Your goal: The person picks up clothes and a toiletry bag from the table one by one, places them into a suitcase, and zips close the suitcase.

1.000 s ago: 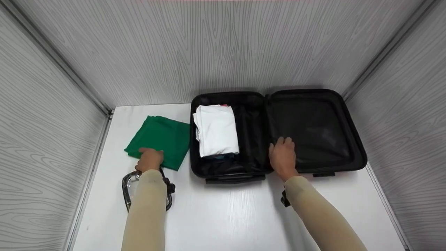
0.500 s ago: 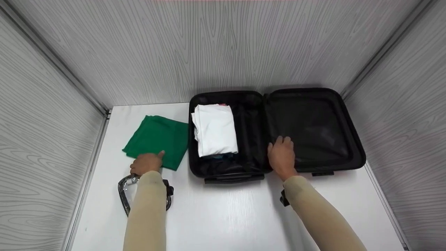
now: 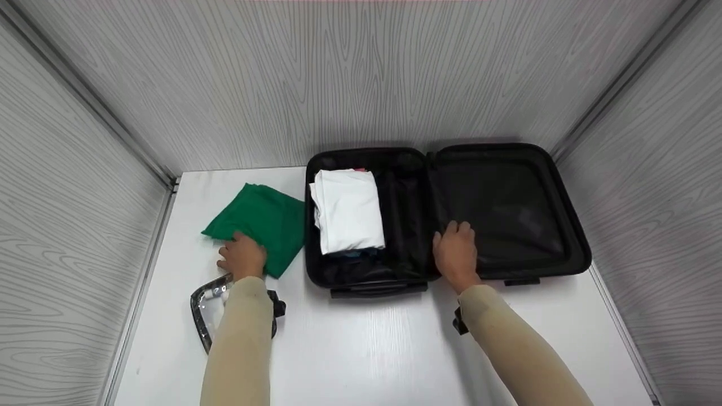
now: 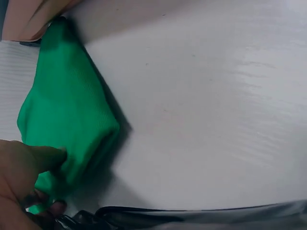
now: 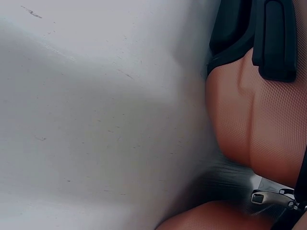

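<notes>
My left hand [image 3: 242, 256] pinches the near edge of a folded green cloth [image 3: 273, 220], which lies on the white table left of the suitcase. In the left wrist view the thumb [image 4: 50, 157] lies over the green cloth [image 4: 72, 100], with fingertips below its edge, lifted slightly. My right hand [image 3: 456, 254] rests on the near rim of an open black-lined suitcase [image 3: 369, 288], by the hinge between its halves; its fingertips are partly hidden. A folded white cloth [image 3: 351, 211] lies on other folded pieces in the left half. The right wrist view shows the orange outer shell [image 5: 278, 124].
A clear pouch with black trim [image 3: 198, 310] lies under my left forearm, small items visible inside. The suitcase's right half [image 3: 502, 208] lies flat. Grey wood-grain walls [image 3: 361, 73] enclose the back and sides of the table [image 3: 361, 349]. A metal zip pull [image 5: 271, 197] hangs near the hinge.
My left hand has shifted from the cloth's near edge toward the pouch and back, and now pinches the green cloth, whose near edge has lifted and bunched. The right hand stays put.
</notes>
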Available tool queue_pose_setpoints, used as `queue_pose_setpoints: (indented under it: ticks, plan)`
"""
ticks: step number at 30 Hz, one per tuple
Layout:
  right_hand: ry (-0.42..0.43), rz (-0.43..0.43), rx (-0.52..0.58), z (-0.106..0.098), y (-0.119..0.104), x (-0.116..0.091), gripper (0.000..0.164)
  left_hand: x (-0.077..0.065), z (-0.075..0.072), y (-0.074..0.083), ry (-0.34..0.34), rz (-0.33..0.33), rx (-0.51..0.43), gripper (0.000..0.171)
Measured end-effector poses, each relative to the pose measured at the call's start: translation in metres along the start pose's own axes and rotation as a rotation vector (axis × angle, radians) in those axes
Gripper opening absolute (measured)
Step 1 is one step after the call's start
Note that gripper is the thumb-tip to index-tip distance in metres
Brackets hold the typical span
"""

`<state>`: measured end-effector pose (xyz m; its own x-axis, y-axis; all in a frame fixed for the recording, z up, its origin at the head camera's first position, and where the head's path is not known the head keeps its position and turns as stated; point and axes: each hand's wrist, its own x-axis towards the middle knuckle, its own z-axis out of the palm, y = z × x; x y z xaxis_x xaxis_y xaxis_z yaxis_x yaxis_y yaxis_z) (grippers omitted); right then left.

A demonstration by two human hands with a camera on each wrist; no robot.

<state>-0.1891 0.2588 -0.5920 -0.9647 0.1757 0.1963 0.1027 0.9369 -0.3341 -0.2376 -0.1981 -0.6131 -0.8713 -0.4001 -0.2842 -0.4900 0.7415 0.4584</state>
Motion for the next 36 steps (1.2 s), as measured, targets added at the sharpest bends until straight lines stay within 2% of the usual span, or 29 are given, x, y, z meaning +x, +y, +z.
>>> queue_pose_setpoints:
  ticks: [2, 5, 10, 12, 14, 17, 25, 30, 33, 36]
  plan:
    - [-0.006, 0.0, -0.003, 0.0, -0.001, 0.0, 0.043, 0.001, -0.003, 0.002, -0.006, 0.015, -0.046, 0.056]
    - [-0.012, 0.003, 0.002, 0.0, -0.001, 0.0, 0.042, 0.003, -0.01, 0.006, -0.026, -0.001, -0.215, 0.062]
    - [-0.005, -0.002, 0.006, -0.001, -0.001, 0.0, 0.043, 0.003, -0.03, 0.017, -0.047, -0.089, -0.57, 0.076]
    - [-0.008, 0.0, 0.003, -0.001, 0.0, 0.0, 0.043, 0.001, -0.038, 0.02, -0.057, -0.121, -0.673, 0.079]
    - [-0.011, -0.001, -0.002, -0.001, 0.0, -0.001, 0.043, -0.001, -0.044, 0.021, -0.08, -0.133, -0.727, 0.082]
    - [-0.003, -0.011, -0.017, 0.0, 0.001, -0.001, 0.043, -0.003, -0.046, 0.021, -0.122, -0.114, -0.727, 0.084]
    - [0.007, 0.007, 0.021, 0.0, -0.001, -0.001, 0.042, -0.001, -0.039, 0.016, -0.224, -0.012, -0.546, 0.088]
    - [-0.005, 0.01, 0.029, 0.0, -0.002, -0.001, 0.044, -0.001, -0.043, 0.016, -0.197, 0.023, -0.432, 0.077]
    - [-0.003, 0.005, 0.032, -0.001, -0.002, -0.001, 0.044, -0.005, -0.053, 0.021, -0.175, 0.067, -0.389, 0.075]
    - [-0.004, 0.007, 0.029, -0.001, 0.0, 0.0, 0.044, -0.011, -0.068, 0.03, -0.155, 0.141, -0.344, 0.075]
